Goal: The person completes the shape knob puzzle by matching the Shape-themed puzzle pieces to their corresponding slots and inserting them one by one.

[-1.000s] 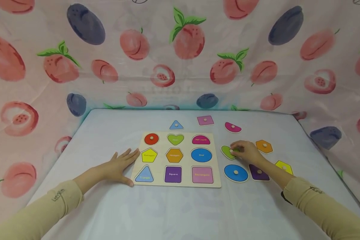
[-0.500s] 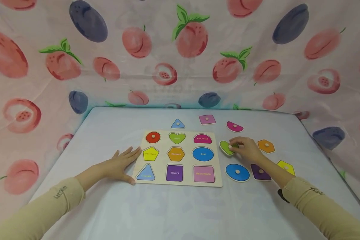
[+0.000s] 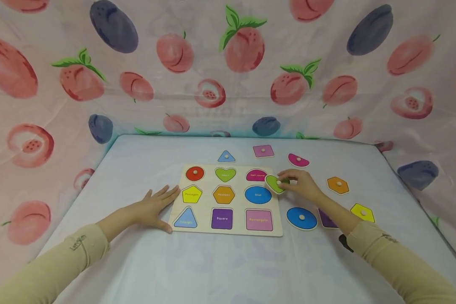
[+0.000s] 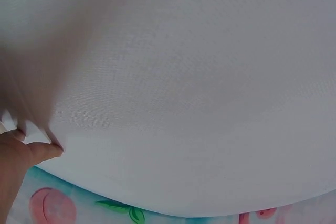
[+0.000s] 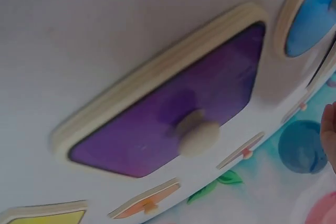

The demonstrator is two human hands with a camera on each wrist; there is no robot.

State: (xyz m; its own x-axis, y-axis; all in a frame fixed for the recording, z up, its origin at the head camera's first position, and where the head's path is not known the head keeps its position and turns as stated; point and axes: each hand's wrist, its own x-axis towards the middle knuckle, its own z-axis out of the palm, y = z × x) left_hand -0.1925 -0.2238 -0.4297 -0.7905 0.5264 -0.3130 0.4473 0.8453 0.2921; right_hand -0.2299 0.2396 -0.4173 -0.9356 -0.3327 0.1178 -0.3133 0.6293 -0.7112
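In the head view a wooden shape puzzle board (image 3: pixel 203 213) lies on the table, with a red circle piece (image 3: pixel 195 173) in its top left recess. My left hand (image 3: pixel 152 210) rests at the board's left edge, fingers spread and straight. Between thumb and fingers, my right hand (image 3: pixel 302 184) pinches the knob of a green heart piece (image 3: pixel 273 184), tilted over the board's right edge beside the half round and oval recesses. The printed heart recess (image 3: pixel 226 174) is in the top row. Only a small part of the right hand shows in the right wrist view.
Loose knobbed pieces lie around: blue oval (image 3: pixel 302 218), purple square (image 5: pixel 173 108), yellow pentagon (image 3: pixel 362 213), orange hexagon (image 3: pixel 337 185), magenta half round (image 3: pixel 298 160), pink rectangle (image 3: pixel 263 151) and light blue triangle (image 3: pixel 226 156). A fruit-printed cloth (image 3: pixel 235 101) stands behind the table.
The right hand has lifted the green heart piece from the table on the right and carried it left to the board's edge. The left hand keeps its place at the board.
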